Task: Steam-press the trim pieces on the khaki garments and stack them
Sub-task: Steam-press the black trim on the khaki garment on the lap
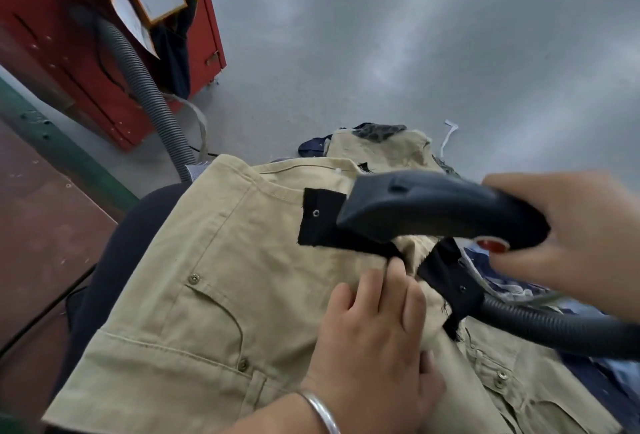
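A khaki garment (214, 288) lies spread across my lap. Two black trim pieces with snap studs sit on it: one (320, 220) at the upper middle, another (448, 281) running to the lower right. My right hand (568, 243) grips the handle of a dark steam-iron head (433, 206), whose nose covers part of the upper trim piece. My left hand (377, 326) rests flat on the khaki cloth, its fingertips touching the edge of the trim just below the iron. A black ribbed hose (554, 324) leads off to the right from the iron.
More khaki garments (384, 147) and dark blue cloth (509, 281) are heaped on the grey floor (415, 35) ahead and to the right. A red cabinet (86, 52) with a grey ribbed hose (145, 87) stands at the upper left. A brown table edge (41, 208) runs along the left.
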Demonstrator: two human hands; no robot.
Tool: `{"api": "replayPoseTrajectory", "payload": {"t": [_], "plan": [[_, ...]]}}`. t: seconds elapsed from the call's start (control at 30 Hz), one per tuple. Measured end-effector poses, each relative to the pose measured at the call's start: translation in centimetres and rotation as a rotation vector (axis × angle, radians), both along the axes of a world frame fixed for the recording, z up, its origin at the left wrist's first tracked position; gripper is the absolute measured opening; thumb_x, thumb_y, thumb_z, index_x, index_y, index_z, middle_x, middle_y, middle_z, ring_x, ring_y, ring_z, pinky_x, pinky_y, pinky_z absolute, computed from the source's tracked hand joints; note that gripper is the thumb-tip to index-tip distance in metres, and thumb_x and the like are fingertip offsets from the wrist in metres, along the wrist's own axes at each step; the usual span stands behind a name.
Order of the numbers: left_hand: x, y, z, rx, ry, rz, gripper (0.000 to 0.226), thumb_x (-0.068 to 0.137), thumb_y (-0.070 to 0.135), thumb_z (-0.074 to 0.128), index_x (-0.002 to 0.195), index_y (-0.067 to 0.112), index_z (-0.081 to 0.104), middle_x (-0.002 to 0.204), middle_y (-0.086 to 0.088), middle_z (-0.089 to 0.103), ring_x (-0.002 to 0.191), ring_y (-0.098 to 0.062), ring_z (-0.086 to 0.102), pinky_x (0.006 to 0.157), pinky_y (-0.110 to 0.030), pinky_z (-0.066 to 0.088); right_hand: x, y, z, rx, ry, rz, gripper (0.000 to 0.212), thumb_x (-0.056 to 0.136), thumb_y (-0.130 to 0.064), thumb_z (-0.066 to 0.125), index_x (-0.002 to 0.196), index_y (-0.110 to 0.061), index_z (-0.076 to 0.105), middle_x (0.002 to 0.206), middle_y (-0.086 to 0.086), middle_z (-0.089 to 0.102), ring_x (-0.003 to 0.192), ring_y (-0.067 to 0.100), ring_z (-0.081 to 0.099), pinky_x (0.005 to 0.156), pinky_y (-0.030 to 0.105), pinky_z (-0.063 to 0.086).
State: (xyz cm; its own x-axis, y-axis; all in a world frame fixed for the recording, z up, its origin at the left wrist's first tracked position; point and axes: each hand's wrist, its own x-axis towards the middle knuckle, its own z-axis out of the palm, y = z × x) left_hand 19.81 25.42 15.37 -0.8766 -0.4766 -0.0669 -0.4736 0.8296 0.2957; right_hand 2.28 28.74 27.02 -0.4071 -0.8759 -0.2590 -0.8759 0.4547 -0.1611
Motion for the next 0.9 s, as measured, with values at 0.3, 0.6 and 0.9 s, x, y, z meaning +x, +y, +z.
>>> {"api": "replayPoseTrajectory", "payload": {"t": [0.3,0.6,0.9], "plan": [[0.2,0.2,-0.2,-0.03,-0.004,0.002,0.063,0.064,0.049,0.054,0.111,0.009,0.065,0.121,-0.012,0.061,0.088,-0.026,0.056,0.068,-0.035,0.047,2.0,-5.7,-2.4,-0.069,0.118,0.099,0.017,0.074,-0.037,0.067,0.086,-0.031,0.057,0.061,-0.012,0.05,0.057,-0.001,0.043,0.047,0.023,0.027],[0.4,0.3,0.1,-0.018,-0.016,0.017,0.064,0.065,0.05,0.052,0.114,0.011,0.064,0.122,-0.01,0.061,0.092,-0.024,0.056,0.069,-0.034,0.046,-0.8,-8.9,-0.5,-0.246,-0.082,0.026,0.015,0.074,-0.016,0.072,0.083,-0.022,0.062,0.05,0.003,0.056,0.039,0.015,0.056,0.029,0.021,0.036],[0.5,0.2,0.1,0.01,0.013,0.009,0.063,0.062,0.052,0.054,0.11,0.015,0.067,0.123,-0.006,0.063,0.09,-0.021,0.058,0.068,-0.031,0.047,-4.5,-1.5,3.7,-0.179,-0.1,-0.088,0.04,0.051,-0.048,0.067,0.09,-0.04,0.065,0.054,0.005,0.066,0.033,0.024,0.059,0.034,0.041,0.051]]}}
